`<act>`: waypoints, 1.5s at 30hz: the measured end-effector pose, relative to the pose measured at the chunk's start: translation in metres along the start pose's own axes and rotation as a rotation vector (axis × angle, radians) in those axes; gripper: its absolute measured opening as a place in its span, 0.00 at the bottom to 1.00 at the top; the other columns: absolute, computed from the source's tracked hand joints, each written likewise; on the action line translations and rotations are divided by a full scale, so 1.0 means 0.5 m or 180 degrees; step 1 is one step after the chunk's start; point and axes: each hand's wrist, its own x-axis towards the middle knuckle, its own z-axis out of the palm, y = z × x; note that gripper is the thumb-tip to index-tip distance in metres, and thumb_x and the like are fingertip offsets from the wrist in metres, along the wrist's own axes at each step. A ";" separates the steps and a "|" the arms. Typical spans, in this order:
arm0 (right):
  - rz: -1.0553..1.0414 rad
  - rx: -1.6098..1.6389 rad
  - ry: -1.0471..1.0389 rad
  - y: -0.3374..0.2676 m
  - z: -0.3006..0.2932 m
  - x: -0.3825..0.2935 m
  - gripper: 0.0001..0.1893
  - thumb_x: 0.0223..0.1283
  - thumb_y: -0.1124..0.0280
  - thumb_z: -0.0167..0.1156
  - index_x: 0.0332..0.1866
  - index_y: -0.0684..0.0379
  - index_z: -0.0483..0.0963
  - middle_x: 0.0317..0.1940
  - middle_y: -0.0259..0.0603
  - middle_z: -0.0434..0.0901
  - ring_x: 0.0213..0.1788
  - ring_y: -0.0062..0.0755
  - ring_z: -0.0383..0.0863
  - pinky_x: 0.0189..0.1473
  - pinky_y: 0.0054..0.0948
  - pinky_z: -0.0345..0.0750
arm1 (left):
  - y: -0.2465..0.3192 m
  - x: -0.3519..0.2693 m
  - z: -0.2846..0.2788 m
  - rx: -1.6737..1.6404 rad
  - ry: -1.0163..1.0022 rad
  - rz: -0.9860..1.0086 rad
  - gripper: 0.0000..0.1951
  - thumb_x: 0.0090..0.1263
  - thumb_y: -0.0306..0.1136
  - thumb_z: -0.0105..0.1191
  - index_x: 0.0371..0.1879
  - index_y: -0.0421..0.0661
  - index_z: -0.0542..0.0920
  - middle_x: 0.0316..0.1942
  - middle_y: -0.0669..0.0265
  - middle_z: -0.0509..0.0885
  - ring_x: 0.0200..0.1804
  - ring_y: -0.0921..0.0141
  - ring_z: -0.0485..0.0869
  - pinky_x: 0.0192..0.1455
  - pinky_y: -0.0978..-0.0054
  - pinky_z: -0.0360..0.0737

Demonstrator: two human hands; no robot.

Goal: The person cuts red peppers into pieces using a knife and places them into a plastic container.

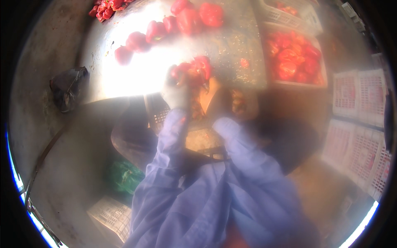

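Observation:
Both hands meet over the near edge of a pale work table (248, 77). My left hand (176, 93), in what looks like a white glove, holds a red bell pepper (203, 66) that seems cut or split. Against the pepper's right side is my right hand (214, 93), blurred and partly in shadow; whether it holds a tool is hidden. Further back on the table lies a row of whole red bell peppers (188, 21). Below my hands, reddish and greenish pieces (197, 108) show in the gap between my arms. Haze and glare blur the detail.
A crate of red peppers (294, 59) stands right of the table, with another crate (282, 14) behind it. Pale seeds (245, 62) dot the tabletop. White plastic crates (356, 152) line the far right. A dark bag-like object (69, 88) and green netting (124, 175) lie left.

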 end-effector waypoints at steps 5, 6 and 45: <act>0.0101 0.0189 -0.0279 0.058 0.034 0.016 0.16 0.63 0.64 0.70 0.49 0.62 0.78 0.38 0.63 0.86 0.45 0.64 0.87 0.45 0.53 0.82 | -0.001 0.002 0.019 -0.0047 0.0017 -0.0005 0.16 0.70 0.21 0.65 0.56 0.36 0.82 0.38 0.66 0.88 0.37 0.78 0.84 0.40 0.81 0.82; 0.0068 0.0151 -0.0323 0.055 0.035 0.016 0.16 0.63 0.64 0.70 0.49 0.62 0.78 0.38 0.63 0.86 0.45 0.63 0.87 0.45 0.53 0.83 | -0.002 0.005 0.018 -0.0080 0.0031 -0.0056 0.16 0.70 0.21 0.65 0.56 0.36 0.82 0.37 0.66 0.88 0.36 0.78 0.84 0.40 0.81 0.82; -0.0297 0.0889 0.0047 0.047 -0.040 -0.028 0.17 0.59 0.62 0.73 0.46 0.63 0.80 0.33 0.54 0.86 0.38 0.52 0.89 0.40 0.44 0.82 | 0.084 -0.101 -0.060 -0.1177 -0.0141 -0.0712 0.13 0.78 0.34 0.57 0.49 0.36 0.86 0.30 0.66 0.86 0.28 0.76 0.83 0.31 0.77 0.80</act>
